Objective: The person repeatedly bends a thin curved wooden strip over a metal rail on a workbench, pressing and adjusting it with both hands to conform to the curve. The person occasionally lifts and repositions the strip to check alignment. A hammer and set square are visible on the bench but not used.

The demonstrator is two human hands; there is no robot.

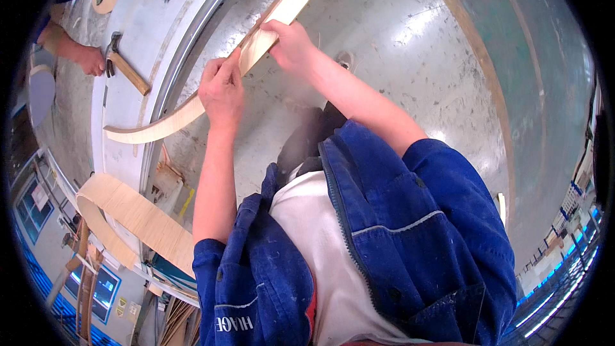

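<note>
A long, pale strip of wood veneer curves from the left up to the top of the view. My left hand is closed on it, fingers and thumb gripping the edge. Farther up, my right hand pinches the same strip, its thumb lying near the upper edge. Both hands are close together, and the strip's free left end rests over the edge of a white panel. On that panel lies a claw hammer with a wooden handle, apart from my hands.
Another person's hand is beside the hammer's head. A looped wide veneer band hangs at the lower left. More hammers stand below it. A large grey-green curved surface rises on the right. Scuffed grey floor lies between.
</note>
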